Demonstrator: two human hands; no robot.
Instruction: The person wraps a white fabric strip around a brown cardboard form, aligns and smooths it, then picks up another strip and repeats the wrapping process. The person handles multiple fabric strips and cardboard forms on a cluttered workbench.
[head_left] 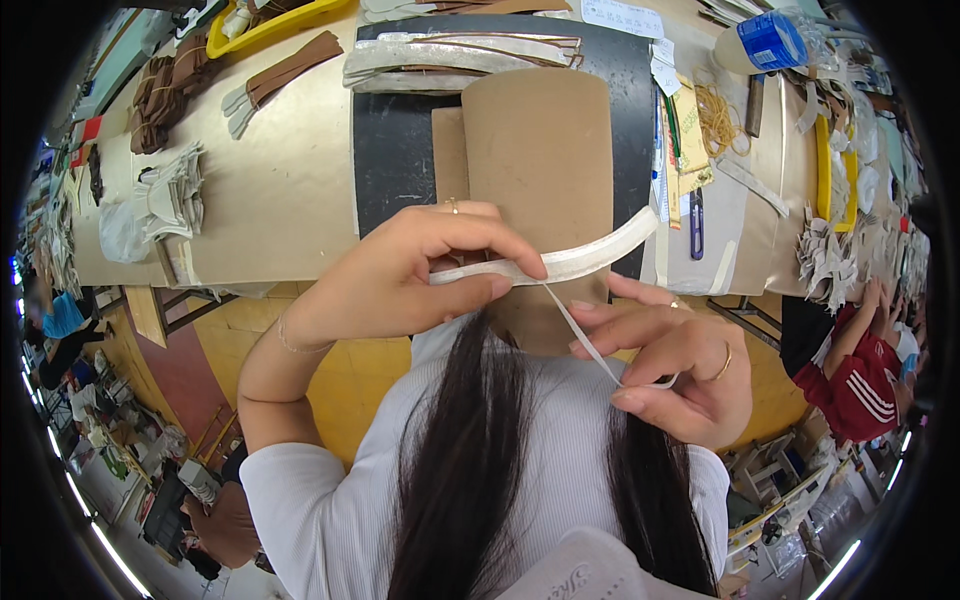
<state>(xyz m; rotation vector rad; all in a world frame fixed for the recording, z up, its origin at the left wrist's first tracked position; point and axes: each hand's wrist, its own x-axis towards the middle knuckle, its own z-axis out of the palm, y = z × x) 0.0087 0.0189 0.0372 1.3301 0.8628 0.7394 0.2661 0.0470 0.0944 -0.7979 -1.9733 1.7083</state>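
My left hand [430, 262] pinches a curved, off-white strip [590, 258] between thumb and fingers, its free end arching up to the right. From the strip's lower edge a narrow white tape [582, 335] runs down at a slant, partly separated from it. The tape's lower end is gripped between the thumb and fingers of my right hand [680, 365]. Both hands are raised in front of my chest, just before a brown rounded block [540, 150] on the table. Where the tape joins the strip is partly covered by my left fingers.
Several pale curved strips [440, 55] lie behind the block on a dark mat [400, 150]. Brown strip bundles [160, 100] and a white stack [170, 195] are on the left. Rubber bands [720, 120], a purple cutter [697, 225] and a blue-labelled container [765, 42] are on the right. Another person in red [850, 385] works at right.
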